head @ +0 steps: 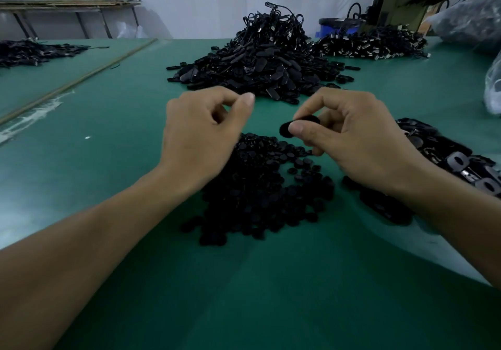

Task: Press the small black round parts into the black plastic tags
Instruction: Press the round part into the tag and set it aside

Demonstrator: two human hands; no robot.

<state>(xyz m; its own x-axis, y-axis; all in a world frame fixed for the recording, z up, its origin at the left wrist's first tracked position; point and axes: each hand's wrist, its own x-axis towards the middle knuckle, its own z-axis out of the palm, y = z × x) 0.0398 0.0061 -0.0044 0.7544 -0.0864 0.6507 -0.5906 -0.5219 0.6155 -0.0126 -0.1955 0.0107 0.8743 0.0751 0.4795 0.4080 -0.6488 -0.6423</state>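
A pale wall [189,2] backs a wide table covered with a green work mat [108,159]. A low bench [70,3] stands far left and a green machine [401,5] far right. Mid-table rises a big heap of corded tags [257,59].

This head view is the only one. The pile of small black round parts [260,186] lies on the mat right under the wrists. A looser pile of tags [447,157] sits by the right forearm.

The right hand [360,143] is raised above the round parts and pinches one black plastic tag [309,119] between thumb and curled fingers, with the tag's end poking out toward the left. The left hand [200,138] hovers just beside it, apart, with its fingers curled and thumb tip meeting forefinger tip. I cannot tell whether a round part sits in that pinch, as nothing dark shows there.

The step looks like bringing part and tag together. To do it well, turn the tag so its seat faces up and clear of the thumb, and support it from beneath with the fingers. Set the round part flat and centred, then press straight down with the thumb pad. A tilted part would likely jam or pop out into the pile.
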